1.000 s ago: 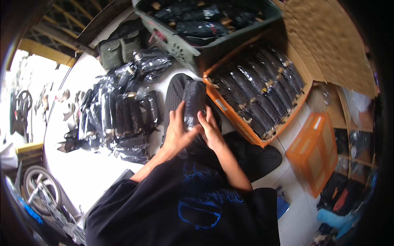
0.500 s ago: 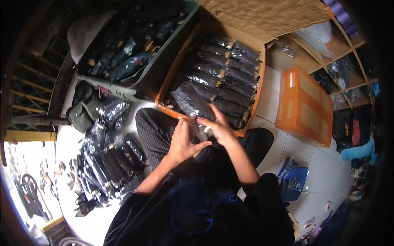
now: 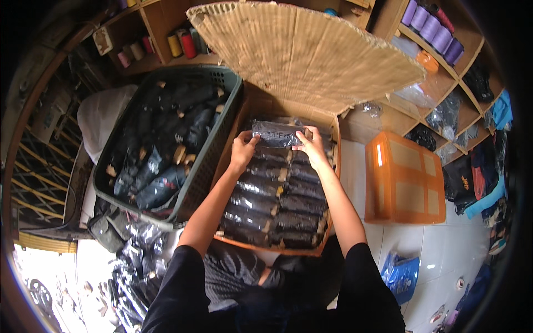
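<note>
My left hand [image 3: 245, 149] and my right hand [image 3: 312, 145] grip opposite ends of one dark package in clear plastic [image 3: 276, 137], thumbs on top. It lies crosswise, level, at the far end of an open cardboard box [image 3: 322, 244] with orange-taped edges. Two columns of similar dark wrapped packages [image 3: 250, 204] fill the box beneath my hands. Whether the held package touches those under it, I cannot tell. What is folded inside the plastic does not show clearly.
Left of the box stands a green basket [image 3: 225, 133] heaped with dark bundles. The box's cardboard flap [image 3: 311, 55] rises at the far side. An orange-taped carton [image 3: 405, 180] sits to the right. More wrapped packages [image 3: 136, 283] lie at lower left. Shelves with thread spools [image 3: 430, 30] stand behind.
Both hands have moved away from my lap to the box's far end, carrying the package. It has turned from slanted to crosswise. The view has tilted up, showing more shelves.
</note>
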`<move>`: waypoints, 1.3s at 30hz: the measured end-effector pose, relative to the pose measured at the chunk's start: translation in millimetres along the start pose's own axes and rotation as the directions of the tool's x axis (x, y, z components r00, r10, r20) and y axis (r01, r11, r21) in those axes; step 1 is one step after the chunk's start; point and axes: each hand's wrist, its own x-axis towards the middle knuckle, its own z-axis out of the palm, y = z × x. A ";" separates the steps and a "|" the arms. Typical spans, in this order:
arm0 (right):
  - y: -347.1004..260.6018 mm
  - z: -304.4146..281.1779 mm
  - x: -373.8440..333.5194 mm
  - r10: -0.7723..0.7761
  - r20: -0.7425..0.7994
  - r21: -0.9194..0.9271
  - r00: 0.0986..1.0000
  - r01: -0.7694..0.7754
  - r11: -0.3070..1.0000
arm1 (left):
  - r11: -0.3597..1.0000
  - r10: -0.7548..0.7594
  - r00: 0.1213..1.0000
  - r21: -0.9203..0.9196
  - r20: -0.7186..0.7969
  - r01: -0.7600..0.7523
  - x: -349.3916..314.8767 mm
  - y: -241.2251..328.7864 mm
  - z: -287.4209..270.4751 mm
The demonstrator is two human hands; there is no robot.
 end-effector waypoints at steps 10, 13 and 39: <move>46.2 11.2 130.6 -0.282 -0.011 -0.695 0.959 0.196 0.692 | 0.904 0.167 0.986 0.401 -0.010 -0.149 165.0 -84.1 25.5; 57.3 -0.8 137.4 -0.281 0.175 -0.943 0.944 0.242 0.227 | 0.757 0.332 0.943 0.597 0.001 -0.267 172.3 -95.9 35.4; 70.5 49.4 83.6 -0.268 0.332 -0.941 0.904 0.336 -0.033 | 0.633 0.272 0.962 0.751 0.010 -0.187 93.9 -87.3 35.6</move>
